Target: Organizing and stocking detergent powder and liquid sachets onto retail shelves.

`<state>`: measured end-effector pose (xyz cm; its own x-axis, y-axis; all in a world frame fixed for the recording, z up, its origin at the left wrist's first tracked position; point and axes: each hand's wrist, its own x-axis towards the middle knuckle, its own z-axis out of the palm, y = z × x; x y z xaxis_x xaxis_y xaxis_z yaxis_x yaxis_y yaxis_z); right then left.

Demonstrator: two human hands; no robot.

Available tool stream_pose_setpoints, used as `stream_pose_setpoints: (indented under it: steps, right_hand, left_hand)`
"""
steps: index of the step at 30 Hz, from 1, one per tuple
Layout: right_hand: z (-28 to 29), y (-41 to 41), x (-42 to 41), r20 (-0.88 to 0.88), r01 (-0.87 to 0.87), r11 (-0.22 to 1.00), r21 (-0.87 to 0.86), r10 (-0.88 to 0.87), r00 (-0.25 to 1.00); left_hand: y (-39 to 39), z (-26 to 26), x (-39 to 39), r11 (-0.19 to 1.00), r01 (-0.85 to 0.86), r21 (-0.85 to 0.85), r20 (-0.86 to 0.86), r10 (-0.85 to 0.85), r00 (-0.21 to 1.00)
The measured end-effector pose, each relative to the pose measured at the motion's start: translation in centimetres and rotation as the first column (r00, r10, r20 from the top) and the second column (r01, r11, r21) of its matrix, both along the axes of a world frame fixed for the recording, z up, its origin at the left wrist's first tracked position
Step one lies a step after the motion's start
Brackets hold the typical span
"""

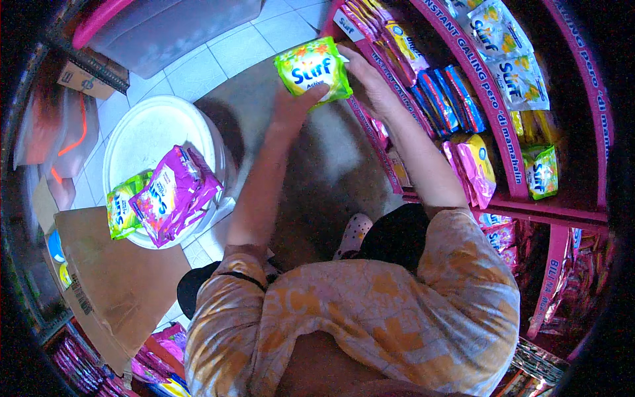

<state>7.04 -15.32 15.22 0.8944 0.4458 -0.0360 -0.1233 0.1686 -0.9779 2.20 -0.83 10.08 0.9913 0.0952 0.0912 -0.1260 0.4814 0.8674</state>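
My left hand [298,103] grips a green Surf detergent packet [313,69] by its lower edge, thumb across the printed front. At the packet's right side is my right hand [366,79]; its fingertips are partly hidden, so whether they grip the packet is unclear. Both arms stretch forward, beside the pink shelf rack [397,94]. To the left stands a round white tub lid [144,129], with a purple Surf packet [173,198] overlapping another green Surf packet [121,208] on it.
Blue-and-red packets [449,101], pink packets [469,171] and white Surf packets [518,82] fill shelf rows at right. An opened cardboard box [119,268] lies at lower left. A grey plastic bin [163,34] stands on the tiled floor [243,44] at the back.
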Motion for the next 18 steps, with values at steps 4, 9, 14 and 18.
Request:
stream_pose_setpoints:
  steps: [4, 9, 14, 18]
  right_hand:
    - [-2.1, -0.8, -0.1, 0.094, -0.099, 0.974, -0.204, 0.12, 0.988]
    - [-5.4, 0.5, -1.5, -0.501, -0.021, 0.997, 0.075, 0.056, 0.864]
    - [-6.7, 2.1, -1.1, -0.489, 0.111, 0.954, 0.278, 0.041, 0.871]
    - [-7.5, 3.7, -1.7, -0.275, 0.25, 0.95, 0.188, -0.194, 0.942]
  left_hand:
    - [1.2, 0.6, 0.3, 0.908, 0.063, 0.414, -0.053, -0.045, 0.998]
    - [1.6, 0.9, -0.1, 0.75, 0.2, 0.631, -0.288, -0.013, 0.958]
    - [1.6, -1.4, 1.2, 0.759, -0.377, 0.532, 0.212, 0.312, 0.926]
    - [-1.3, -3.5, 0.7, 0.664, -0.148, -0.733, -0.198, 0.001, 0.98]
